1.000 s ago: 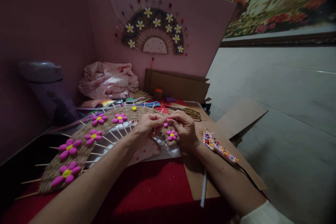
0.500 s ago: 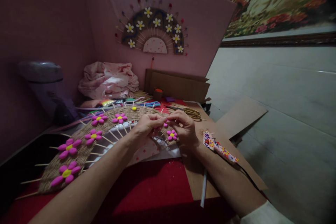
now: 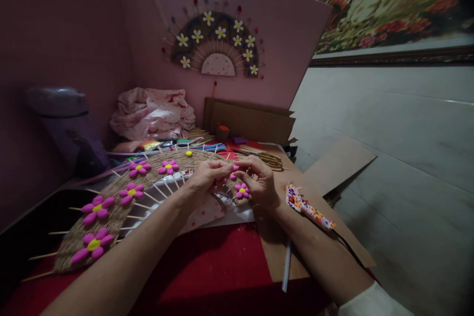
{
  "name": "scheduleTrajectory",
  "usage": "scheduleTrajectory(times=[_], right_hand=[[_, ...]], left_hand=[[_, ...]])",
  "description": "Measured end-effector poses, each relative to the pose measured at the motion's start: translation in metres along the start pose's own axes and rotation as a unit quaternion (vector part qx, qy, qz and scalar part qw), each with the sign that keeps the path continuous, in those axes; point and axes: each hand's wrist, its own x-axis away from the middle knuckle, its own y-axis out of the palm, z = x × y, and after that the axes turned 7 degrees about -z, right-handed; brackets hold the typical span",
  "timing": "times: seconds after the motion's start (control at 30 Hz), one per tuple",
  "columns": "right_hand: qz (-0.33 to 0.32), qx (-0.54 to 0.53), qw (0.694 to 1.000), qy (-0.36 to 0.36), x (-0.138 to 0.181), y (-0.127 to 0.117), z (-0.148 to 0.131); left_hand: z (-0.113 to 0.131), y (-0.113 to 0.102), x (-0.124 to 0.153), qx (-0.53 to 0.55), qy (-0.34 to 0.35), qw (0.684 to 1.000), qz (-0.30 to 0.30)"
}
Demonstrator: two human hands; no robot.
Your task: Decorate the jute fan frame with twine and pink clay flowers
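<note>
I see two hands meeting over the far right stretch of a twine-covered, arch-shaped fan (image 3: 150,176). The left hand (image 3: 213,175) has thumb and forefinger drawn close together; the right hand (image 3: 257,177) faces it, thumb below a bent forefinger. A bit of pink (image 3: 234,170) shows beside the fingertips, but I can't tell how tightly either pinches, or what it has hold of.

The fan lies on the surface (image 3: 218,261), which is covered in deep red, its thin sticks poking out along both edges. Pink flowers with yellow centres dot the twine, and a lone yellow dab (image 3: 188,153) sits near the top. To the right, a cardboard sheet (image 3: 274,254) carries a tool in flower-patterned wrapping (image 3: 311,210) and a pale stick (image 3: 286,266).

Behind the fan, crumpled pink cloth (image 3: 153,113) is heaped between a purple container (image 3: 70,128) and folded cardboard (image 3: 248,121). A second fan (image 3: 218,65), with white flowers, is displayed upright on a pink panel (image 3: 285,49). The room is dim; a framed picture (image 3: 392,15) hangs high on the pale wall (image 3: 400,133) at right.
</note>
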Motion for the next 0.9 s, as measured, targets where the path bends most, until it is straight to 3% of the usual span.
scheduleTrajectory(times=[0.27, 0.9], right_hand=[[0.002, 0.03, 0.999, -0.025, 0.0009, -0.0011, 0.0008], [0.008, 0.056, 0.998, -0.017, 0.0011, -0.0008, -0.0009]], left_hand=[[-0.0018, 0.0005, 0.0008, -0.075, 0.021, 0.996, -0.036], [0.0007, 0.0017, 0.0017, -0.043, 0.025, 0.998, -0.045]])
